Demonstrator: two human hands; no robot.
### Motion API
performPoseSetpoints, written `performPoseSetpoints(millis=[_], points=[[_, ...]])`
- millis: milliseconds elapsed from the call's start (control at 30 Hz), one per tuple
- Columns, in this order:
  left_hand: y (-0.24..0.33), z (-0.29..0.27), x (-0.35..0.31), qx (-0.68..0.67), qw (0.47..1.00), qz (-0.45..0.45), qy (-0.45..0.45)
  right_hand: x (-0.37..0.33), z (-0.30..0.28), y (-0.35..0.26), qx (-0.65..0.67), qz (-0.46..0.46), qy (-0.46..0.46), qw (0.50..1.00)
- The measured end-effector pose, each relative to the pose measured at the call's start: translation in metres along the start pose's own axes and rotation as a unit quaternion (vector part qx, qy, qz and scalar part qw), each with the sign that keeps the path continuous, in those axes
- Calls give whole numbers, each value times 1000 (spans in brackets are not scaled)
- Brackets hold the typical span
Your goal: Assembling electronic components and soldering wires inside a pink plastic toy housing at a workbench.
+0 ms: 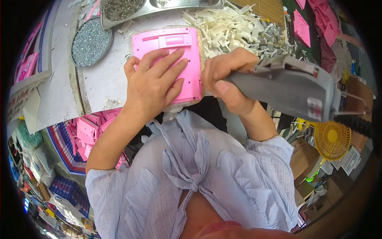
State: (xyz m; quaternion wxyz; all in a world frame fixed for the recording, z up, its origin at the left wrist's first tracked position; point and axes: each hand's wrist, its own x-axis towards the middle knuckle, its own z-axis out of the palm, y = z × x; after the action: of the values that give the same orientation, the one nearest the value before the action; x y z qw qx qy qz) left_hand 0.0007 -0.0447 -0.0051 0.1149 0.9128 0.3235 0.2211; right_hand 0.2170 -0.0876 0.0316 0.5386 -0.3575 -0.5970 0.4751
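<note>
A flat pink plastic panel [190,85] with small holes and a raised bar near its far edge lies on a padded, plastic-wrapped block at the table's near edge. My left hand [153,79] rests flat on the panel, fingers spread, holding it down from above. Beside the panel's right edge, my right hand [230,79] is wrapped around a grey electric screwdriver [286,91]. The tool lies nearly sideways, its rear end to the right with a metal hanging loop and a black coiled cord. Its tip is hidden behind my fingers.
A round dish of small silvery screws [91,43] stands at the left. Behind is a metal tray [159,8] with small metal parts. White plastic pieces [230,30] are heaped at the back right. A crate of pink parts [65,149] sits lower left; a yellow fan [332,140] lower right.
</note>
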Motion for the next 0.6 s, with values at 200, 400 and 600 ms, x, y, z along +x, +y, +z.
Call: performPoseSetpoints(millis=[200,400,600], points=[[-31,-8,21,6,996,-61,71,23,3,-30,76,-36,21,996],[-62,-73,-33,-109,963,-32,244,47,-30,-67,146,-110,-36,983],[-149,-3,-427,15,583,-666,464,50,-41,-56,211,-93,-57,971]])
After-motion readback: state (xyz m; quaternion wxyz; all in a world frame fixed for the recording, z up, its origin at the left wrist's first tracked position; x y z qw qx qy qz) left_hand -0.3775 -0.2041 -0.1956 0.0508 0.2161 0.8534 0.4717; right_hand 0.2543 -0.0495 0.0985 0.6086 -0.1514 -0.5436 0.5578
